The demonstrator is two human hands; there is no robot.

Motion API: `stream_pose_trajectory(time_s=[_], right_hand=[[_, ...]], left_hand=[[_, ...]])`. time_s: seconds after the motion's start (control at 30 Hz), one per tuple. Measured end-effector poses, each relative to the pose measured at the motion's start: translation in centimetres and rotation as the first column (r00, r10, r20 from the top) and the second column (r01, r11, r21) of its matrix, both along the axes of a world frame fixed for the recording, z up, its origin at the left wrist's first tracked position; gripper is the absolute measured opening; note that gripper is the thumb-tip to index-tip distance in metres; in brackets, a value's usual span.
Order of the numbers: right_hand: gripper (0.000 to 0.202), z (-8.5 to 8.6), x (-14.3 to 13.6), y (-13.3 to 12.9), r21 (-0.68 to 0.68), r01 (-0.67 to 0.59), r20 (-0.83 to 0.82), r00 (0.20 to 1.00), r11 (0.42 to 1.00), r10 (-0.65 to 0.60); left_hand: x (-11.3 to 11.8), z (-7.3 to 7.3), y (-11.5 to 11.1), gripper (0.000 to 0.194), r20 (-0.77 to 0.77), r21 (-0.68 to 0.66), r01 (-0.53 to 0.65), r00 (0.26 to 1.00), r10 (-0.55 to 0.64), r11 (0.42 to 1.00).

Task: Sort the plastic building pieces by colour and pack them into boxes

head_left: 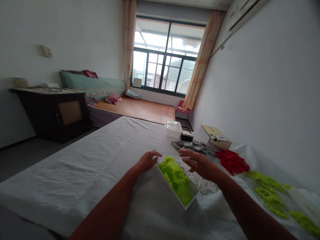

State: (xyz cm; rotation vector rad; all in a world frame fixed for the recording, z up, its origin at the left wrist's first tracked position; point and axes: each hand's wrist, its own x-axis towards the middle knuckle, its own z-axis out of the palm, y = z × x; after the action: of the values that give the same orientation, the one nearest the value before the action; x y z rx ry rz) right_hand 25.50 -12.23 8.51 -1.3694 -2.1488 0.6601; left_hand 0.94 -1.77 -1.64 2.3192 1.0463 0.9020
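A white open box (169, 190) sits at an angle on the white cloth, filled with bright green plastic pieces (176, 175). My left hand (149, 160) is at the box's far left corner, fingers bent and apart with nothing in them; whether it touches the rim I cannot tell. Over the box's right side hangs my right hand (197, 163), its fingers stretched out and holding nothing. Below and beside it lie white lattice pieces (206, 184), partly hidden by that hand.
Grey pieces (183, 145), red pieces (232, 161) and more flat green pieces (271, 200) lie to the right. Behind them stand a clear plastic container (173, 128), a small black box (187, 136) and a yellow printed box (217, 136). A white cloth (100, 173) covers the surface.
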Motion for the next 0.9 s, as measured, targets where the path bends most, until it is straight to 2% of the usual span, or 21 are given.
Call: stream_pose_trajectory(time_s=[0.1,0.17,0.27,0.4,0.5,0.57,0.67,0.77,0.83,0.9], right_hand=[[0.034,-0.5,-0.1,-0.5,0.143,0.027,0.142,0.989,0.989,-0.047],[0.034,-1.2,-0.8,-1.0,0.245,-0.01,0.226,0.973,0.969,-0.047],[0.03,-1.8,-1.6,-1.7,0.246,-0.096,0.284,0.959,0.965,0.023],[0.028,-1.4,-1.6,-2.3,0.309,-0.015,0.232,0.971,0.951,-0.06],[0.034,-2.0,-1.9,-2.5,0.242,-0.169,0.273,0.957,0.955,0.1],[0.033,-2.8,-2.4,-2.3,0.193,-0.208,0.303,0.942,0.959,0.143],[0.025,-3.6,-3.0,-2.1,0.254,-0.09,0.298,0.954,0.963,0.011],[0.024,-2.6,-2.4,-2.4,0.31,-0.096,0.253,0.967,0.946,0.015],[0.026,-1.3,-0.4,-2.8,0.382,-0.038,0.217,0.975,0.924,-0.05],[0.028,-0.1,3.4,-3.4,0.48,0.138,0.173,0.954,0.866,-0.247]], left_hand=[[0.1,-0.1,0.0,0.033,-0.003,0.004,0.011,1.0,-0.011,1.0],[0.1,-0.1,-0.1,0.034,-0.002,0.013,0.025,1.0,-0.025,1.0],[0.1,0.1,-0.2,0.035,-0.004,0.015,0.042,0.999,-0.042,0.999],[0.2,0.2,-0.3,0.033,-0.012,0.008,0.023,1.0,-0.022,1.0],[0.2,0.2,-0.3,0.032,-0.024,0.011,0.016,1.0,-0.016,1.0],[0.2,0.2,-0.3,0.031,-0.032,0.01,0.019,0.999,-0.019,1.0],[0.3,0.4,-0.2,0.03,-0.042,0.009,0.016,0.999,-0.016,1.0],[0.4,0.6,-0.1,0.03,-0.047,0.01,0.019,0.999,-0.019,1.0],[0.3,0.6,0.3,0.029,-0.063,-0.003,0.028,0.998,-0.028,1.0],[0.2,0.5,0.9,0.03,-0.091,-0.011,0.039,0.995,-0.04,0.999]])
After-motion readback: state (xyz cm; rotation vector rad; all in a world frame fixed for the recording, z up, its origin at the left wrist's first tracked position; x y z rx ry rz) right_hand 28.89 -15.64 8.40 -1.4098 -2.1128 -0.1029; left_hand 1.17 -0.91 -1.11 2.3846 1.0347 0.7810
